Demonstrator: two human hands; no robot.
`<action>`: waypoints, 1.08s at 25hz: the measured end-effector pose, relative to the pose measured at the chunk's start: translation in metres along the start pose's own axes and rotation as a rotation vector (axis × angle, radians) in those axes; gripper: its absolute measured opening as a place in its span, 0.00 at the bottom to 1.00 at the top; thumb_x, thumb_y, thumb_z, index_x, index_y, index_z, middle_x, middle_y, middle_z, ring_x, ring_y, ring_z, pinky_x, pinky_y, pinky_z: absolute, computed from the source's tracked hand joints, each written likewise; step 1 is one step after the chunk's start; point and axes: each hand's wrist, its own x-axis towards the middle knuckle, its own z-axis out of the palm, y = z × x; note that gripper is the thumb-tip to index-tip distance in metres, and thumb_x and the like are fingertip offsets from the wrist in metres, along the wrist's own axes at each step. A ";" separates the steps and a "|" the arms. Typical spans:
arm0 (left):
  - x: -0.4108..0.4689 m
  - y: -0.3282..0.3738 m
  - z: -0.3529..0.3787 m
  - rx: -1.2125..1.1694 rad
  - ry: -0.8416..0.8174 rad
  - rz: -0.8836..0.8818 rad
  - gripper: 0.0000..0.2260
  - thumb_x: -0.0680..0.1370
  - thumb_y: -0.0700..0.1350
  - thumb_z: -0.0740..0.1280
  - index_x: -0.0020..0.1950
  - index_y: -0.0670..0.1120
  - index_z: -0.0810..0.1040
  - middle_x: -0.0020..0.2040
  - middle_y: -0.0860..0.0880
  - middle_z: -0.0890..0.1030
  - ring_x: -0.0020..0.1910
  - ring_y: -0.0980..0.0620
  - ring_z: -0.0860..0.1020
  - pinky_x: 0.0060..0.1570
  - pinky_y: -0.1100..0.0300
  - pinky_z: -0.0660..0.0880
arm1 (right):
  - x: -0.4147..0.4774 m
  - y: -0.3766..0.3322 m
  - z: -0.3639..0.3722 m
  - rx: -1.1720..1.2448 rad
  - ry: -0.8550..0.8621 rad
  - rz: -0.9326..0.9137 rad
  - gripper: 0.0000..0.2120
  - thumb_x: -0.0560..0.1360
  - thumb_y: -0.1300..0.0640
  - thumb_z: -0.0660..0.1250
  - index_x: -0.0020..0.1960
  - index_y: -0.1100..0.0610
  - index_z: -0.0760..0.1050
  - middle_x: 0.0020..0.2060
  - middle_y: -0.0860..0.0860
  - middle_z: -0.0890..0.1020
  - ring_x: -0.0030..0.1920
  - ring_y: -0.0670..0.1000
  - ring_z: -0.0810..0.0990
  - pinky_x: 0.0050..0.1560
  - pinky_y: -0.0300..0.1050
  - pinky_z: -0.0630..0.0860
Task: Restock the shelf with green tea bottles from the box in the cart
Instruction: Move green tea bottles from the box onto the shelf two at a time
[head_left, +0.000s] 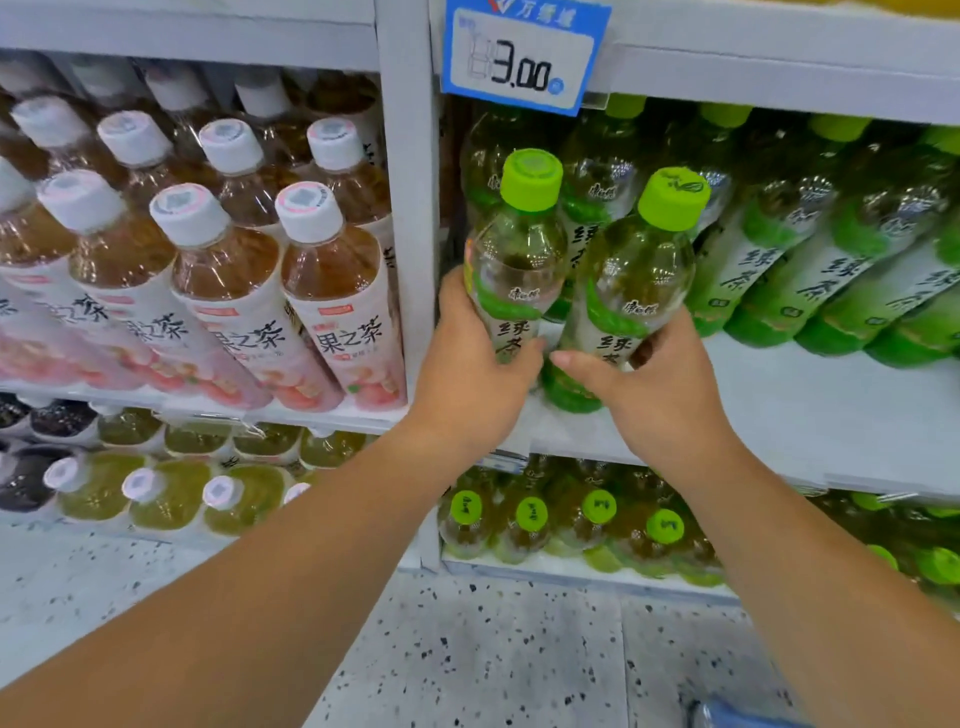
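Green caps: we see two green tea bottles at the front of the shelf (779, 415), each with a lime cap and a clear body with a green and white label.
Left hand: our left hand (470, 374) is wrapped around the lower half of the left bottle (519, 260), thumb across the label, fingers behind it and hidden from us.
Right hand: our right hand (657, 395) is closed around the lower part of the right bottle (631, 291), thumb pointing left across its label.
Bottle positions: both bottles lean back towards the shelf, side by side and touching or nearly so; the right bottle's base rests on the white shelf board, while the left bottle's base is hidden by our hand.
Shelf stock: more stocked green tea bottles (810, 249) stand in rows behind and to the right of the two we hold.
Price tag: a blue-framed price tag (522, 54) reading 3.00 hangs from the shelf edge above.
Neighbouring bay: peach tea bottles (332, 291) with white caps fill the bay to the left, past a white upright (410, 208).
Below: a lower shelf carries more green-capped bottles (532, 514).
Floor: speckled grey floor (493, 649) lies under our arms.
Box and cart: we cannot tell where they are; only a blue edge (737, 717) shows at the bottom.
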 end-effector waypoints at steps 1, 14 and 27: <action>0.000 -0.002 0.001 0.026 -0.012 -0.024 0.29 0.76 0.41 0.74 0.71 0.46 0.63 0.63 0.52 0.77 0.62 0.57 0.76 0.56 0.72 0.71 | -0.001 0.005 -0.002 -0.019 -0.042 0.009 0.30 0.66 0.51 0.82 0.62 0.40 0.71 0.53 0.34 0.82 0.55 0.32 0.79 0.53 0.29 0.76; 0.001 -0.025 0.031 0.170 0.132 -0.170 0.33 0.78 0.44 0.72 0.76 0.39 0.56 0.72 0.40 0.69 0.72 0.44 0.70 0.71 0.48 0.68 | -0.002 0.042 0.011 -0.005 -0.071 -0.044 0.23 0.73 0.53 0.76 0.64 0.41 0.72 0.55 0.34 0.80 0.56 0.34 0.79 0.55 0.29 0.75; 0.000 -0.040 0.036 0.287 0.210 -0.066 0.32 0.81 0.48 0.66 0.79 0.41 0.54 0.76 0.40 0.66 0.76 0.43 0.64 0.74 0.46 0.63 | 0.004 0.053 0.019 -0.248 -0.055 -0.051 0.25 0.73 0.40 0.67 0.68 0.43 0.66 0.58 0.39 0.80 0.58 0.44 0.78 0.53 0.47 0.76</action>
